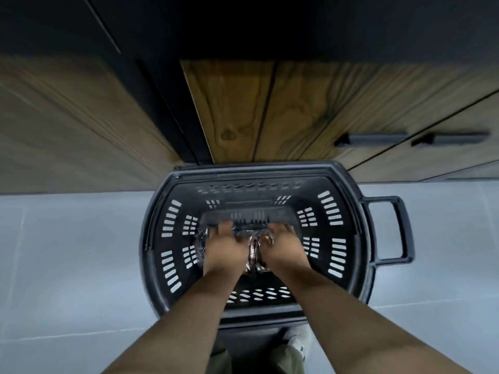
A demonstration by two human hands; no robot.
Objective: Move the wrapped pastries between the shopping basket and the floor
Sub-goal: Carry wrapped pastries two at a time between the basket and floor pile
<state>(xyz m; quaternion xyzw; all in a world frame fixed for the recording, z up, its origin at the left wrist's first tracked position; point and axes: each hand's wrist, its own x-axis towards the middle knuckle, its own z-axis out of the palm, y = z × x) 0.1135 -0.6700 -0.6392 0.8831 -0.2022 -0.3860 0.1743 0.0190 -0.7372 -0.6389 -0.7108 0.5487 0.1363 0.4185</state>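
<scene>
The basket (253,168) is black, its walls broken by rows of slots showing the pale grey floor (67,252), tiled with thin lighter lines. The cupboard doors (310,103) are brown wood grain with dark knots, their handles (372,139) dark grey. The wrapped pastries (253,252) glint silvery; the trousers (286,357) are olive green.

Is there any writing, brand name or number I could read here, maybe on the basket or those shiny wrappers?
No text can be read anywhere in this view.
Shopping basket: plain dark plastic, no label or logo shows.
Wrapped pastries: shiny wrap, blurred and mostly covered by the left hand and right hand; any print is unreadable.
Cabinet doors: only wood grain and dark handles.
</scene>
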